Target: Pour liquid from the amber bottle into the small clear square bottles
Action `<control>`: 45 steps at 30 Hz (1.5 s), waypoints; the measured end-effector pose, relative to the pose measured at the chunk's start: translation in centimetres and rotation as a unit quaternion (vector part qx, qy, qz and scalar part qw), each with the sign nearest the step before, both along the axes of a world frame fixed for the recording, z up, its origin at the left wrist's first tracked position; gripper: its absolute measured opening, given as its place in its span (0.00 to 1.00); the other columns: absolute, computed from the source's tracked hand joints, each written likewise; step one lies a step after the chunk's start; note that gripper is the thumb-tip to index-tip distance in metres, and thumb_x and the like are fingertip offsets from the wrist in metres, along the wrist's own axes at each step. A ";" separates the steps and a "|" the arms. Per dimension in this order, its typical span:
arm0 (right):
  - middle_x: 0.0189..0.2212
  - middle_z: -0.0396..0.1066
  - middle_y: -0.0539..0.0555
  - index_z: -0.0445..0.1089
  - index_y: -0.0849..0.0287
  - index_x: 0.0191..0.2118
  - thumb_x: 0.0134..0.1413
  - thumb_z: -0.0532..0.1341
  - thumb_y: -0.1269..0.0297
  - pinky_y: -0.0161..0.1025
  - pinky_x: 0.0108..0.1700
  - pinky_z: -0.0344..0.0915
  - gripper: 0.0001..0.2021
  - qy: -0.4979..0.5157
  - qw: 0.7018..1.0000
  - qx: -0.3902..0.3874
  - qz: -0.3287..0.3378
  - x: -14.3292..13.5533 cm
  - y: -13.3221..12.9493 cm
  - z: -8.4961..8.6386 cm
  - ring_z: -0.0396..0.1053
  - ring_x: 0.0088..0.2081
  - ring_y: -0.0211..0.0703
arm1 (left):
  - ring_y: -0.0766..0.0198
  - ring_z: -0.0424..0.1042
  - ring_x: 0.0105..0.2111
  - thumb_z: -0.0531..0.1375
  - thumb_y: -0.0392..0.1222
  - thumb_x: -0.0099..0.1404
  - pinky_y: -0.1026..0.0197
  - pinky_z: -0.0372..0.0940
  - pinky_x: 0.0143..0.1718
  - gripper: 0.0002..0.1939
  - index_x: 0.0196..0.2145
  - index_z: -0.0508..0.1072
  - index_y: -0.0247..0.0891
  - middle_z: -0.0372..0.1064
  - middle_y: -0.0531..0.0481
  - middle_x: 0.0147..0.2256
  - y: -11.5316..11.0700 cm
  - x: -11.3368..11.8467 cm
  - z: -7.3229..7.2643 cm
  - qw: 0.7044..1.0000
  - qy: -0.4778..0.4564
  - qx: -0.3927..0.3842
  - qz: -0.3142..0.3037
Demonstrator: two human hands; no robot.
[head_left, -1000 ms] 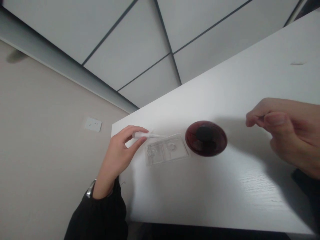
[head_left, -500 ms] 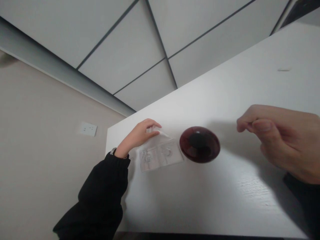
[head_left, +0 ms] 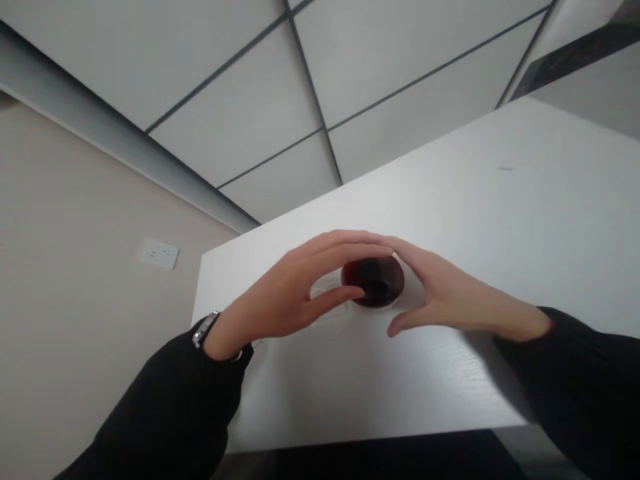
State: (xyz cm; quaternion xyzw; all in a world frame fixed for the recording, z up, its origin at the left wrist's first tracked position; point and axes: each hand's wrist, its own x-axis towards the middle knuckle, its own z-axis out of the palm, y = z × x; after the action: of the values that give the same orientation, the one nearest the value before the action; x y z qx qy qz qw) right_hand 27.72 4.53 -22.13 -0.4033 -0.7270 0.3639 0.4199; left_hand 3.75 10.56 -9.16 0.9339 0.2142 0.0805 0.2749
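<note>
A dark red round bowl sits on the white table, its far rim partly covered by fingers. My left hand arches over the bowl's left side, fingers stretched out along the far rim and thumb reaching over the near left edge. On the other side, my right hand curves with its thumb spread low at the right. The fingertips of both hands meet or overlap beyond the bowl. Whether either hand touches the bowl, I cannot tell. Beneath my left hand lies a clear plastic package, mostly hidden.
The white table ends at a dark gap near me. Grey cabinet panels rise behind it. A wall socket is at the left, and a small thin pale piece lies at the far right.
My left hand has left the clear plastic package and moved right over the bowl. My right hand has come in from the right, its closed fingers now spread. The view has shifted slightly.
</note>
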 end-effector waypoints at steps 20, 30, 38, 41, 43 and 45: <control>0.61 0.75 0.62 0.68 0.53 0.62 0.47 0.77 0.50 0.61 0.64 0.69 0.38 -0.043 0.995 0.012 0.090 0.3 3.0 -0.3 0.74 0.62 0.64 | 0.64 0.72 0.30 0.59 0.39 0.75 0.62 0.59 0.34 0.12 0.51 0.80 0.42 0.79 0.53 0.33 -0.4 2.8 -0.3 0.993 0.083 0.073 0.038; 0.52 0.80 0.62 0.72 0.54 0.53 0.48 0.76 0.52 0.59 0.53 0.75 0.28 -0.062 0.995 0.003 0.076 0.3 2.9 -0.7 0.79 0.52 0.63 | 0.53 0.76 0.32 0.56 0.41 0.78 0.55 0.52 0.31 0.14 0.41 0.79 0.31 0.78 0.37 0.33 -2.5 6.7 0.5 0.941 0.210 0.240 0.117; 0.53 0.79 0.61 0.69 0.55 0.58 0.46 0.76 0.51 0.58 0.56 0.73 0.34 -0.054 0.996 0.005 0.066 0.5 2.9 -1.0 0.78 0.53 0.63 | 0.59 0.76 0.34 0.63 0.48 0.76 0.60 0.56 0.31 0.11 0.49 0.78 0.40 0.81 0.47 0.37 -1.8 5.3 2.5 0.955 0.235 0.174 0.051; 0.56 0.78 0.61 0.68 0.54 0.61 0.47 0.76 0.51 0.59 0.58 0.72 0.36 -0.051 0.996 0.003 0.069 0.5 2.9 -1.1 0.77 0.55 0.63 | 0.58 0.75 0.33 0.61 0.49 0.77 0.59 0.54 0.31 0.12 0.47 0.79 0.38 0.80 0.45 0.36 -1.9 5.5 3.1 0.953 0.235 0.181 0.065; 0.56 0.78 0.62 0.69 0.54 0.60 0.48 0.75 0.52 0.59 0.58 0.72 0.34 -0.048 0.996 -0.001 0.072 0.5 2.8 -1.0 0.77 0.55 0.63 | 0.56 0.74 0.33 0.59 0.53 0.79 0.58 0.53 0.31 0.17 0.46 0.79 0.35 0.79 0.42 0.35 -1.9 5.8 3.6 0.949 0.222 0.204 0.096; 0.56 0.77 0.62 0.69 0.54 0.61 0.47 0.76 0.52 0.60 0.59 0.72 0.36 -0.043 0.996 -0.002 0.075 0.5 2.8 -1.0 0.77 0.55 0.62 | 0.56 0.73 0.33 0.59 0.55 0.78 0.58 0.53 0.32 0.19 0.44 0.79 0.34 0.79 0.42 0.36 -1.3 6.1 4.1 0.953 0.178 0.213 0.126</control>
State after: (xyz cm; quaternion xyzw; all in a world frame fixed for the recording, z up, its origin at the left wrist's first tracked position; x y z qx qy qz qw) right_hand 28.25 7.32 -23.08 -0.3639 -0.7719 0.3782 0.3587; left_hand 9.87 9.30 -5.02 0.9354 0.3530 -0.0092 0.0148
